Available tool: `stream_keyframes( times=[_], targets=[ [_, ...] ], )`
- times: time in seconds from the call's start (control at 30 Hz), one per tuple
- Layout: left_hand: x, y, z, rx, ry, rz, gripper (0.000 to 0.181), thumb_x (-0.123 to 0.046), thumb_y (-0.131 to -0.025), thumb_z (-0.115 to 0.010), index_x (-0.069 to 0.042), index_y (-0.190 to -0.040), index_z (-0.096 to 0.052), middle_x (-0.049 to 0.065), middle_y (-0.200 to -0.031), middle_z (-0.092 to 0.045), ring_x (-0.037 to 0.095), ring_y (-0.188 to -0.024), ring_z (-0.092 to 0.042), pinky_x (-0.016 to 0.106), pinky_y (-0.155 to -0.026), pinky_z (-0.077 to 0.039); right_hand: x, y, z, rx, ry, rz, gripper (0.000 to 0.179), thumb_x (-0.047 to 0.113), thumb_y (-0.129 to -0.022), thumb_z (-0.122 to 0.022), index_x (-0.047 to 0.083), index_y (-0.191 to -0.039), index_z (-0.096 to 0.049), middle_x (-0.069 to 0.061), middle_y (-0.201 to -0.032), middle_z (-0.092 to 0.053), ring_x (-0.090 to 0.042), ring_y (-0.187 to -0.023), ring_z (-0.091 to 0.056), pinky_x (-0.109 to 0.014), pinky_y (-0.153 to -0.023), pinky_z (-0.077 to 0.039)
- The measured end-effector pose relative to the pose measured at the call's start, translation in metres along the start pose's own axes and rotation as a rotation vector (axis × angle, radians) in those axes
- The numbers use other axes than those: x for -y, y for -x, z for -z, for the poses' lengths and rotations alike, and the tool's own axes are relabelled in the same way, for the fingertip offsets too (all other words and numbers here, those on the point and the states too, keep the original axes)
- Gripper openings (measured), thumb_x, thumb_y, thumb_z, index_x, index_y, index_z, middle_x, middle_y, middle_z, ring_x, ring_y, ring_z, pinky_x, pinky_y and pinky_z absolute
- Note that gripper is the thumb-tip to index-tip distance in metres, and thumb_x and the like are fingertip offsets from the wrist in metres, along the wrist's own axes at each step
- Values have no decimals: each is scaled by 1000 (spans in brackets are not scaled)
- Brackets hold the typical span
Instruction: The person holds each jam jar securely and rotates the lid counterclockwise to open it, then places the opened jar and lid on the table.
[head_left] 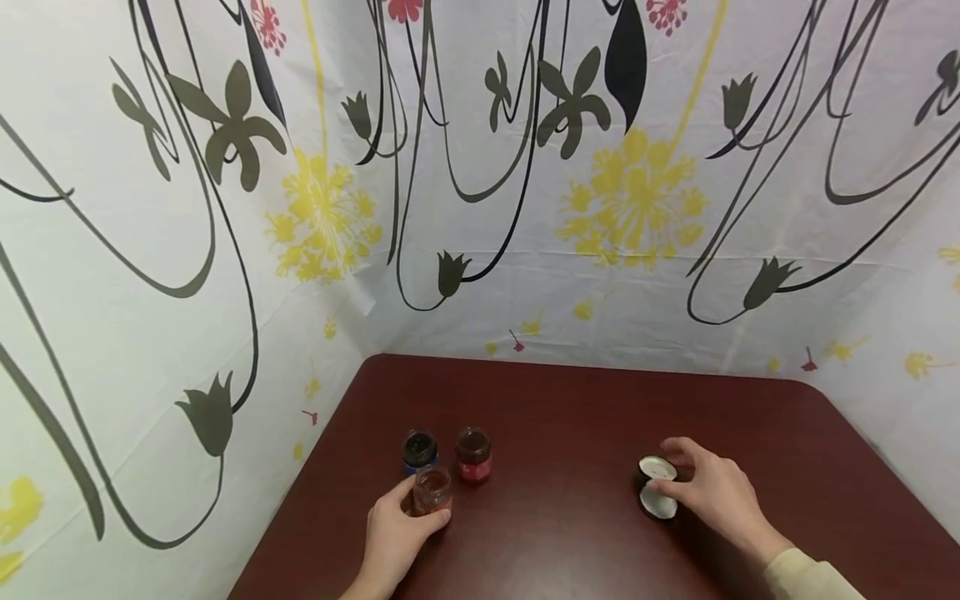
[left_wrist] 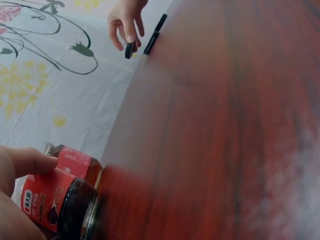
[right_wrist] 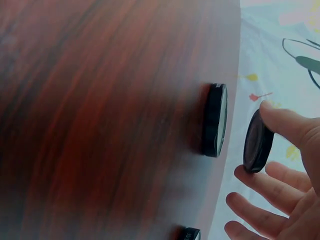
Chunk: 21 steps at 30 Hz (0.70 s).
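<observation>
My left hand (head_left: 395,529) grips a small glass jar (head_left: 432,487) at the table's left side, thumb and fingers round its sides. In the left wrist view a thumb lies against a jar's red label (left_wrist: 47,200). Close behind stand a dark jar with a blue label (head_left: 420,452) and a dark jar with a red label (head_left: 474,456). My right hand (head_left: 712,487) pinches a black lid (right_wrist: 258,141) between thumb and a fingertip, raised above the table. Below it are a black lid with its pale inside facing up (right_wrist: 215,120) and a second lid (right_wrist: 190,234), partly cut off.
The dark red-brown table (head_left: 555,517) has rounded far corners. A pale cloth with printed flowers and stems (head_left: 510,208) hangs behind it and along its sides. A wide stretch of table separates the jars from the lids.
</observation>
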<state>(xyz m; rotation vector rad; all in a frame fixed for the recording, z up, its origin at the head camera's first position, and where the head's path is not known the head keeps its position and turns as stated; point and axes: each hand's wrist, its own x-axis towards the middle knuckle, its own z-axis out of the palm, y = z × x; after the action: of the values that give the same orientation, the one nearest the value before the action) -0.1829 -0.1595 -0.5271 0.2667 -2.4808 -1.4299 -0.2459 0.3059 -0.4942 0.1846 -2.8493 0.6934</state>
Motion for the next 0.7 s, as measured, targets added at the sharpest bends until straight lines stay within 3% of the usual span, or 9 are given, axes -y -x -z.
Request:
stream_keyframes(
  times=[0.1,0.37,0.7],
  targets=[
    [1,0,0,8,6,-2,60,-34,-65,-95,-22,-119,-73,-5,-104,-74,19,-101,-69,46,-86,-53,-5,-2,1,-14,13,7,74,61,-75,-81,23,-134,-59,2,-112,-74,-34,-97,-68,-37,-58,-44],
    [2,-1,0,13,12,-25,58,-32,-65,-94,-25,-119,-73,-8,-105,-73,16,-101,-68,45,-86,-53,-18,-9,3,12,47,16,65,52,-82,-79,19,-135,-61,-8,-125,-69,-39,-101,-67,-39,-55,-44],
    [2,-2,1,41,26,-5,61,-30,-65,-94,-21,-121,-72,-4,-108,-73,20,-104,-67,47,-88,-52,-28,-11,4,56,71,3,67,49,-83,-80,18,-139,-61,-22,-124,-66,-35,-84,-66,-37,-49,-38]
  ],
)
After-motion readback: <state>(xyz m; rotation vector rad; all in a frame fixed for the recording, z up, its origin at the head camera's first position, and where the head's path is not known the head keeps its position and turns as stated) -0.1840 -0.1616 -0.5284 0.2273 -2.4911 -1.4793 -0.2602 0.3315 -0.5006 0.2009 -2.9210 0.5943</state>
